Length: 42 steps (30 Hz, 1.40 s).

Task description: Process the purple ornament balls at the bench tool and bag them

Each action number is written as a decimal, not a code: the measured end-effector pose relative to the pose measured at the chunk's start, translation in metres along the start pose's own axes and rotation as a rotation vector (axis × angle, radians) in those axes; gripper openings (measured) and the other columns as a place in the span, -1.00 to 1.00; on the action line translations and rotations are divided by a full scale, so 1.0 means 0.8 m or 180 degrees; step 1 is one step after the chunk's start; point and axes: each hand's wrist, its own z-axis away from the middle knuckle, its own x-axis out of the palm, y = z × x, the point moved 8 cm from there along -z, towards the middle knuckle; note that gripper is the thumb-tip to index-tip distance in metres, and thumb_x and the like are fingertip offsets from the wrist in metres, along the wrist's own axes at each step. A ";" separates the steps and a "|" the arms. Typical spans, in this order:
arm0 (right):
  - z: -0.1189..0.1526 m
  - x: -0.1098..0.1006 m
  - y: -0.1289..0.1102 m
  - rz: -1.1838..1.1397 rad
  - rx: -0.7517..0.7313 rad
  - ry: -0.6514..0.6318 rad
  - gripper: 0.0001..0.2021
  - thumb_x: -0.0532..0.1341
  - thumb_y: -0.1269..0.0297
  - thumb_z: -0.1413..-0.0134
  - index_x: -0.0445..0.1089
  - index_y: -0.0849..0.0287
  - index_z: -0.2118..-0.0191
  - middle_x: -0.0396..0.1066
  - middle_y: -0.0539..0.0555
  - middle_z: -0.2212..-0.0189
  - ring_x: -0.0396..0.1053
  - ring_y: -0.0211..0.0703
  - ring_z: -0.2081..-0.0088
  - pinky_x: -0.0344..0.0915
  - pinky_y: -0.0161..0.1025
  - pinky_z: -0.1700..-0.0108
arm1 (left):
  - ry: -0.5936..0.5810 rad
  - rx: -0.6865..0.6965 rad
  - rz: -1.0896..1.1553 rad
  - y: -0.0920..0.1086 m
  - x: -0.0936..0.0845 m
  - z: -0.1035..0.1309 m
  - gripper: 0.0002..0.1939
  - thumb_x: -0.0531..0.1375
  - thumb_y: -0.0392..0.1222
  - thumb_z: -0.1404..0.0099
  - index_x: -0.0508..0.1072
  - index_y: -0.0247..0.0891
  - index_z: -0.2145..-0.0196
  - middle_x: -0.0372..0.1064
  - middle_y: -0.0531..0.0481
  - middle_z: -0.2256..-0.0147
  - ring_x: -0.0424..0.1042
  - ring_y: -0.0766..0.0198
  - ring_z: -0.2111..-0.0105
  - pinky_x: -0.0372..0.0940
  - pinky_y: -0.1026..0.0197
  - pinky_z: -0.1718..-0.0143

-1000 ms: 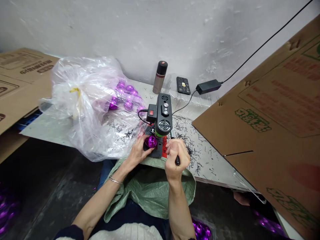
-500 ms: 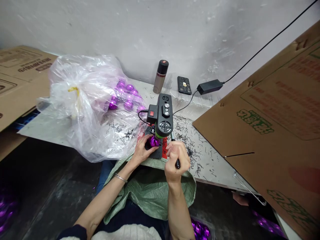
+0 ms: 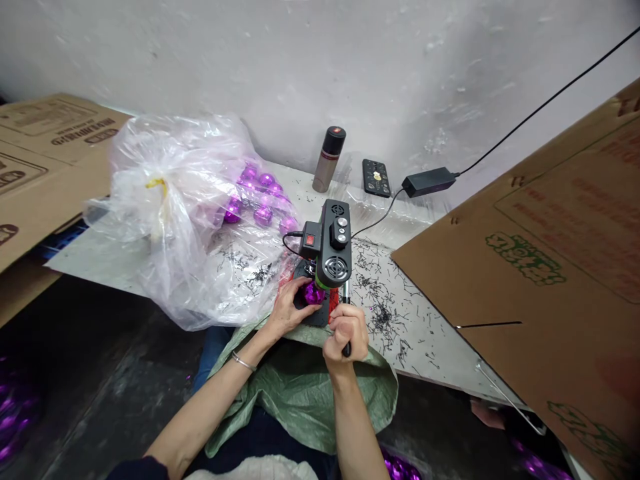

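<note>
On the pale table [image 3: 420, 333], left fingers [image 3: 299, 285] grasp the purple ball [image 3: 313, 293] between them.

There were one machine [image 3: 336, 247], one lever [image 3: 347, 348], one purple ball [image 3: 313, 294] beneath the machine, at least five bagged balls [image 3: 263, 215], one bottle [image 3: 329, 161], one phone [image 3: 376, 178], one adapter [image 3: 429, 181] and two cardboard boxes [image 3: 490, 267].

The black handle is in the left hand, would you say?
No, the right hand grips the handle, while the left hand holds a purple ball.
</note>
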 end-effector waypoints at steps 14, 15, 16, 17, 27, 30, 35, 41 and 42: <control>0.011 0.002 0.009 0.0063 -0.0172 0.0225 -0.63 -0.05 0.35 -0.46 0.20 0.09 0.46 0.27 -0.07 0.49 0.31 -0.27 0.45 0.39 -0.15 0.20 | 0.0015 -0.0043 0.0130 -0.004 0.001 0.002 -0.40 0.47 -0.04 -0.20 0.45 -0.18 -0.14 0.54 -0.18 -0.08 0.53 -0.04 -0.12 0.39 -0.11 -0.19; 0.012 0.002 0.010 0.0068 -0.0184 0.0238 -0.63 -0.05 0.34 -0.46 0.20 0.09 0.46 0.28 -0.07 0.49 0.31 -0.27 0.45 0.39 -0.16 0.21 | 0.0012 -0.0058 0.0129 -0.005 0.002 0.002 -0.40 0.47 -0.03 -0.20 0.45 -0.17 -0.14 0.54 -0.18 -0.08 0.53 -0.04 -0.12 0.38 -0.12 -0.20; 0.012 0.002 0.010 0.0073 -0.0194 0.0250 -0.63 -0.05 0.34 -0.46 0.19 0.09 0.47 0.28 -0.07 0.49 0.31 -0.27 0.45 0.38 -0.16 0.22 | 0.0015 -0.0077 0.0125 -0.007 0.003 0.002 -0.40 0.47 -0.03 -0.20 0.45 -0.17 -0.14 0.54 -0.17 -0.08 0.52 -0.04 -0.12 0.38 -0.12 -0.21; 0.012 0.002 0.010 0.0075 -0.0203 0.0257 -0.63 -0.05 0.34 -0.46 0.19 0.09 0.47 0.27 -0.07 0.49 0.30 -0.27 0.46 0.38 -0.16 0.22 | 0.0022 -0.0097 0.0120 -0.009 0.004 0.002 -0.40 0.47 -0.02 -0.20 0.45 -0.17 -0.14 0.53 -0.18 -0.09 0.52 -0.04 -0.12 0.37 -0.13 -0.21; 0.023 0.008 0.022 -0.0028 -0.0200 0.0279 -0.61 -0.06 0.27 -0.48 0.19 0.10 0.47 0.31 -0.07 0.47 0.36 -0.28 0.46 0.43 -0.11 0.14 | 0.0045 -0.0136 0.0142 -0.015 0.008 0.003 -0.39 0.45 0.00 -0.22 0.43 -0.19 -0.15 0.51 -0.21 -0.11 0.50 -0.06 -0.14 0.34 -0.17 -0.22; 0.024 0.010 0.020 -0.0106 -0.0296 0.0259 -0.63 -0.05 0.31 -0.46 0.18 0.10 0.46 0.30 -0.06 0.45 0.36 -0.27 0.46 0.39 -0.16 0.24 | 0.0019 -0.0134 0.0128 -0.012 0.008 -0.001 -0.40 0.45 -0.01 -0.20 0.43 -0.21 -0.13 0.52 -0.22 -0.09 0.51 -0.07 -0.13 0.37 -0.17 -0.20; -0.014 0.001 0.003 -0.0204 0.0155 0.0245 -0.63 -0.02 0.40 -0.41 0.18 0.10 0.50 0.25 -0.05 0.52 0.33 -0.24 0.44 0.24 -0.23 0.37 | -0.0011 -0.0144 0.0164 -0.009 0.005 -0.003 -0.40 0.45 -0.05 -0.21 0.41 -0.20 -0.14 0.51 -0.21 -0.08 0.53 -0.06 -0.11 0.40 -0.14 -0.17; -0.048 -0.006 -0.015 -0.0213 0.0574 0.0043 -0.64 0.04 0.38 -0.42 0.21 0.09 0.49 0.23 -0.06 0.53 0.34 -0.22 0.40 0.25 -0.21 0.31 | -0.0085 0.0429 -0.0155 0.020 -0.015 0.072 -0.36 0.33 -0.05 -0.36 0.25 -0.17 -0.31 0.39 -0.30 -0.22 0.41 -0.10 -0.27 0.33 -0.21 -0.28; -0.046 -0.006 -0.015 -0.0213 0.0550 0.0025 -0.64 0.04 0.38 -0.42 0.21 0.09 0.49 0.25 -0.05 0.52 0.35 -0.22 0.39 0.25 -0.21 0.31 | -0.0163 0.0534 -0.0260 0.026 -0.019 0.084 -0.26 0.36 0.01 -0.33 0.20 -0.17 -0.36 0.34 -0.33 -0.27 0.36 -0.15 -0.31 0.31 -0.25 -0.30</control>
